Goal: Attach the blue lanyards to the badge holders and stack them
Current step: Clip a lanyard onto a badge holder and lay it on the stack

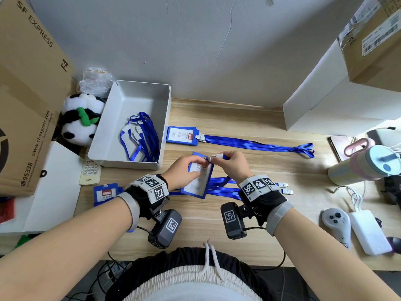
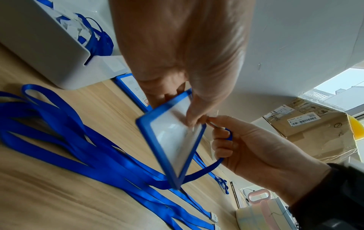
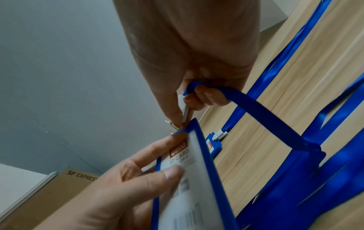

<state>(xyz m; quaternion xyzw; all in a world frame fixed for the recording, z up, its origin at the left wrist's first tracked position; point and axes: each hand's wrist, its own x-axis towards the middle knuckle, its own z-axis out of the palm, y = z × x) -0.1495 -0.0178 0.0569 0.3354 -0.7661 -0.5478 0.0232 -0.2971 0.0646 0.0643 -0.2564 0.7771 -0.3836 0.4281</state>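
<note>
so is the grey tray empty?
No. The grey tray holds a tangle of blue lanyards with white clips; no badge holders visible in it.

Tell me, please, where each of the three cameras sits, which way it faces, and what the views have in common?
Head: above, looking down at the desk; both forearms show.
Left wrist: under the left hand, looking along it at the badge holder.
Right wrist: under the right hand, looking along it at the lanyard clip.
Shared: all three show both hands and the holder.

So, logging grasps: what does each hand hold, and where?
Left hand holds the blue plastic badge holder near its top; right hand pinches the blue lanyard's white clip.
</note>
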